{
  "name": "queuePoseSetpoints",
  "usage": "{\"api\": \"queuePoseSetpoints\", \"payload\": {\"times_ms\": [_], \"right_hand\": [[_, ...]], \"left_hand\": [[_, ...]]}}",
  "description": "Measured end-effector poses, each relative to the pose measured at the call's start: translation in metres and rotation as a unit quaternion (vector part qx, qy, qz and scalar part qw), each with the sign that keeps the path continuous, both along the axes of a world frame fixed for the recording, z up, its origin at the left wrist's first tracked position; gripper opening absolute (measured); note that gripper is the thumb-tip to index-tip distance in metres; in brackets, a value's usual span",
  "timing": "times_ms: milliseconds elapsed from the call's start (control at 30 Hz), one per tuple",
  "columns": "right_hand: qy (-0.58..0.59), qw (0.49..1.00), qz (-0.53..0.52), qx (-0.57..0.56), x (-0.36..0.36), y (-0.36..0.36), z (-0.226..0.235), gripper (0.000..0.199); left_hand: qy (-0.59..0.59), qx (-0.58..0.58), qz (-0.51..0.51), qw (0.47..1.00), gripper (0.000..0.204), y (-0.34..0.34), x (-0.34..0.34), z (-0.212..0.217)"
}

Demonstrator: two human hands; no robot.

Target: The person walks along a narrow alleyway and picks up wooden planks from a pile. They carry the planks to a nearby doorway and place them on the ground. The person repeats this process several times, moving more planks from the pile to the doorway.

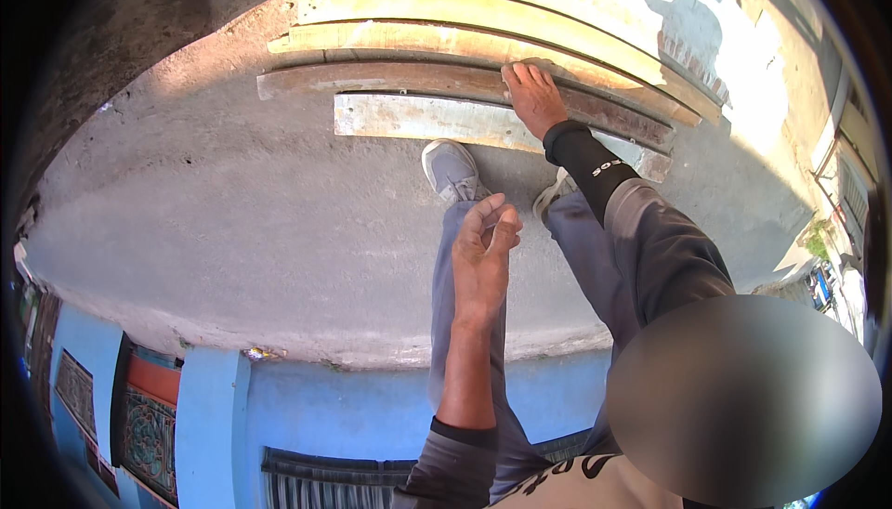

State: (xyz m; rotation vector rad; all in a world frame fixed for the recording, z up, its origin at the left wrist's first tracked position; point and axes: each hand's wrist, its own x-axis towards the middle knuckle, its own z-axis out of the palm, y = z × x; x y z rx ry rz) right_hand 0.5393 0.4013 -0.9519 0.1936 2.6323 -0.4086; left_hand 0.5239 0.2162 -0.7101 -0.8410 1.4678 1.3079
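Several long wooden planks lie side by side across the ground in front of my shoes. Nearest is a plank with worn white paint (409, 116), and just beyond it lies a brown plank (372, 77). My right hand (537, 105) reaches over the white plank, its fingers bent over the far edge of the brown one; the fingertips are partly hidden. Farther off lie a yellowish plank (400, 40) and another pale yellow plank (418, 7). My left hand (481, 263) hangs in the air above my leg, fingers loosely curled, thumb apart, nothing visible in it.
My grey shoe (451, 170) stands close to the white plank, the other shoe (555, 193) partly behind my right arm. Rough concrete ground (260, 230) spreads around. Behind me stands a blue wall (325, 407). Bright sunlight falls on the far planks.
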Motion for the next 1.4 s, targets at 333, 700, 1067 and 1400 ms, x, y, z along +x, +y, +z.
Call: {"api": "queuePoseSetpoints", "payload": {"times_ms": [333,700,1067,1400], "right_hand": [[-0.054,0.998,-0.038,0.004,0.003,-0.025,-0.027,0.062],[-0.09,0.989,-0.111,-0.028,0.004,-0.021,-0.024,0.061],[-0.058,0.994,-0.031,-0.084,0.025,-0.026,0.062,0.043],[-0.099,0.986,-0.033,-0.133,0.058,-0.041,0.341,0.043]], "left_hand": [[0.002,0.011,-0.008,1.0,0.049,-0.004,0.001,0.005],[-0.004,-0.005,-0.032,0.999,0.047,-0.008,0.002,0.011],[0.012,-0.027,0.032,0.999,0.047,-0.025,0.008,0.011],[0.038,-0.028,0.062,0.997,0.051,-0.089,0.071,0.113]]}}
